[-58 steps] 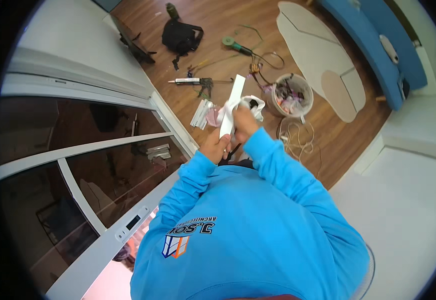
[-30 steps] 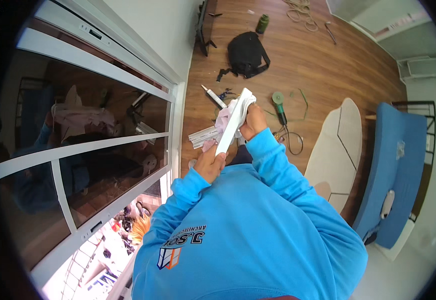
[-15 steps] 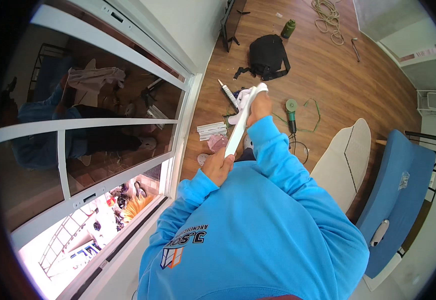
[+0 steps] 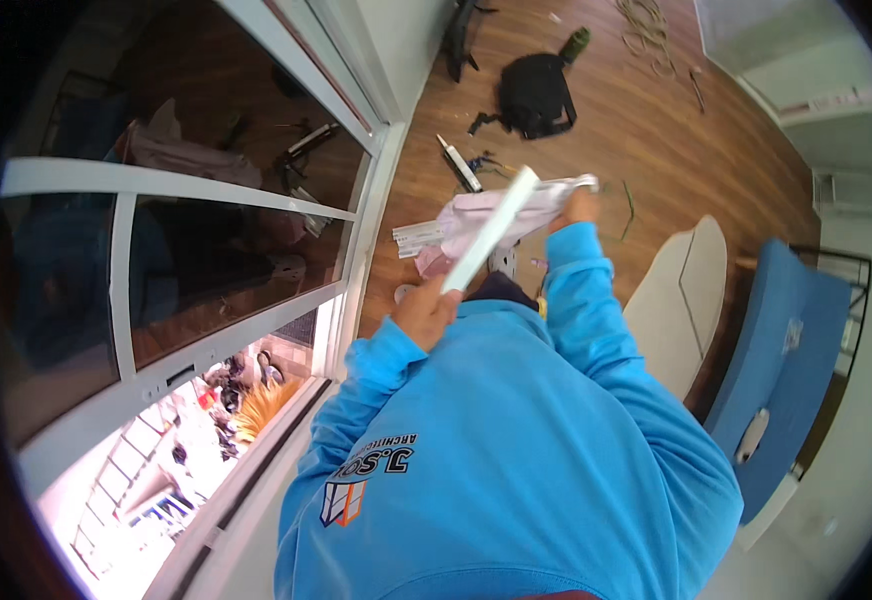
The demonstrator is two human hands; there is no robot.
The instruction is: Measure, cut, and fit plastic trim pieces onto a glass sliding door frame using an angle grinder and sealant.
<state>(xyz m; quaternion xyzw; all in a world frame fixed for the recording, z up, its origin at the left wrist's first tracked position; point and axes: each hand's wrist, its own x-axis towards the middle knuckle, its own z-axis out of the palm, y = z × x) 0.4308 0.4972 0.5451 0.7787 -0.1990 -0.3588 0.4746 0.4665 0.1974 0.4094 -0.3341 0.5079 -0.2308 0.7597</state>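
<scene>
My left hand [image 4: 426,316] is closed round the near end of a long white strip [image 4: 493,232], which slants up and away from me. My right hand [image 4: 581,208] grips a pale pink cloth [image 4: 476,210] by its right end. The cloth hangs stretched out behind the strip; the strip's far end sticks up in front of it. Past the cloth, a white sealant tube in a caulking gun [image 4: 461,165] lies on the floor. Several short white profile pieces [image 4: 417,240] lie left of the cloth, partly covered by it.
A sliding window [image 4: 206,370] stands close on my left, its lower part open to the outside. On the wooden floor are a black bag [image 4: 536,95], a green bottle [image 4: 575,45] and a coiled rope [image 4: 646,35]. An ironing board [image 4: 681,300] and blue sofa [image 4: 781,370] stand right.
My right hand has left the strip and moved right, drawing the cloth out with it. My left hand keeps the strip. The green angle grinder is now hidden.
</scene>
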